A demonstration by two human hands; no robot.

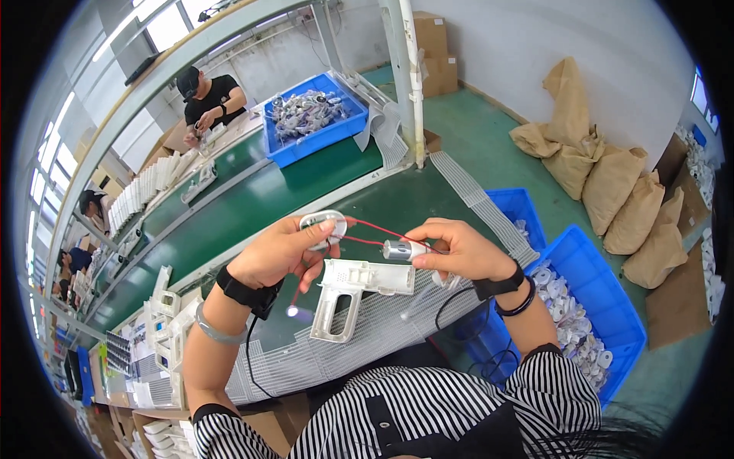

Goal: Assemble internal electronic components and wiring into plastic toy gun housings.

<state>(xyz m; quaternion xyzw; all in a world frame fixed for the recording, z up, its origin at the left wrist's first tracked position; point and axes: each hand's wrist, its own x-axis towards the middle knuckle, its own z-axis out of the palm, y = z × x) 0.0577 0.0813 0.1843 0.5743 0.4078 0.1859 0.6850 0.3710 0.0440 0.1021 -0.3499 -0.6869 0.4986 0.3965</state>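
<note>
My left hand pinches a white round plastic cap between thumb and fingers. Red wires run from the cap across to a small silver motor, which my right hand grips by its far end. Another red lead hangs below my left hand and ends at a small purple cylinder near the table surface. Just below both hands, a white gun-shaped housing half lies on the ribbed mat with its inside facing up. A small whitish part under my right fingers is partly hidden.
Blue bins of white parts stand at the right. Beyond the green conveyor belt, a blue crate holds wired parts; a person works beside it. White housings lie at left. Black cables trail from my wrists.
</note>
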